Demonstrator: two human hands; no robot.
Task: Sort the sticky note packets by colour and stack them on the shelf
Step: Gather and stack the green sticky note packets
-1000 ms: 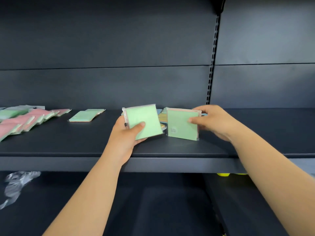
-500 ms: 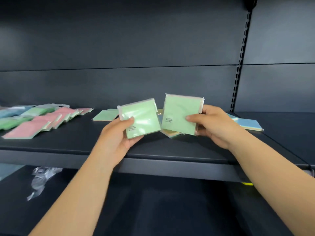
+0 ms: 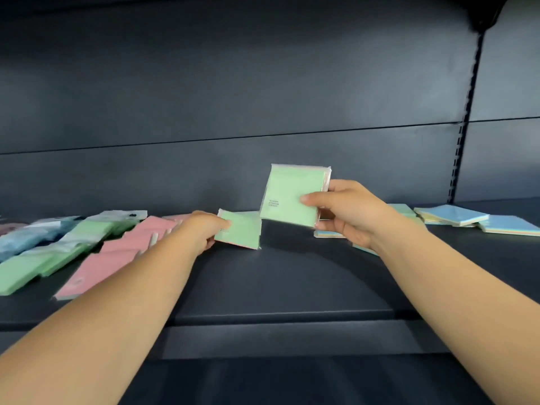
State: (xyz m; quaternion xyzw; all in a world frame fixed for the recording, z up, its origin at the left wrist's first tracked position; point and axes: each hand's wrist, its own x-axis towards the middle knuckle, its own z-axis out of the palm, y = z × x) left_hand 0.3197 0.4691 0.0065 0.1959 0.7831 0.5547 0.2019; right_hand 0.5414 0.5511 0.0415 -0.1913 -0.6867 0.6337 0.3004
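The left hand (image 3: 204,229) pinches a green packet (image 3: 239,232) low over the middle of the shelf (image 3: 292,276). The right hand (image 3: 350,214) grips another green packet (image 3: 292,194) upright, above the shelf.

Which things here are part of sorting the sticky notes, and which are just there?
Part of the job:
- left hand holding a flat green packet
- right hand holding an upright green packet
- pink row, green row, blue pads
- dark metal shelf

Just there:
- slotted shelf upright
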